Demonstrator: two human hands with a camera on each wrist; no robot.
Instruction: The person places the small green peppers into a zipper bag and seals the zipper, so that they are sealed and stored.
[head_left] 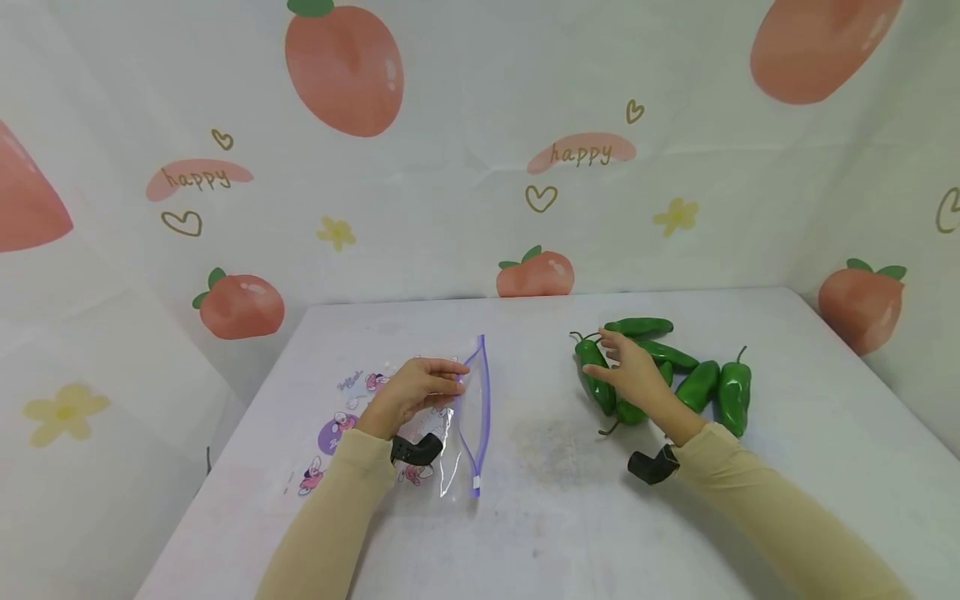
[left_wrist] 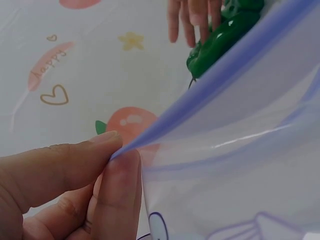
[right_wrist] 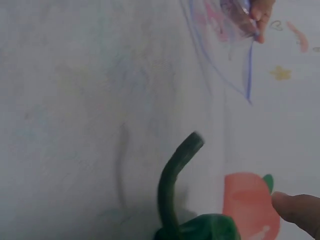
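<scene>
My left hand [head_left: 417, 387] pinches the purple zip edge [left_wrist: 220, 75] of a clear plastic zip bag [head_left: 448, 458] between thumb and fingers. The bag lies on the left half of the table, printed with small cartoon figures, and its mouth gapes toward the right. Over a heap of green peppers, my right hand [head_left: 637, 377] hovers with thumb and fingers spread and nothing between them. Nearest to it is the leftmost pepper [head_left: 602, 395]. In the right wrist view a curved pepper stem [right_wrist: 169, 185] rises close below, with my right thumb [right_wrist: 300, 210] at the edge.
Several more peppers lie to the right, among them one upright pepper [head_left: 734, 398] and another at the back [head_left: 641, 327]. A white slider [head_left: 476, 482] sits at the near end of the bag's zip. Behind the white table [head_left: 540, 542] hangs a fruit-printed cloth [head_left: 465, 108].
</scene>
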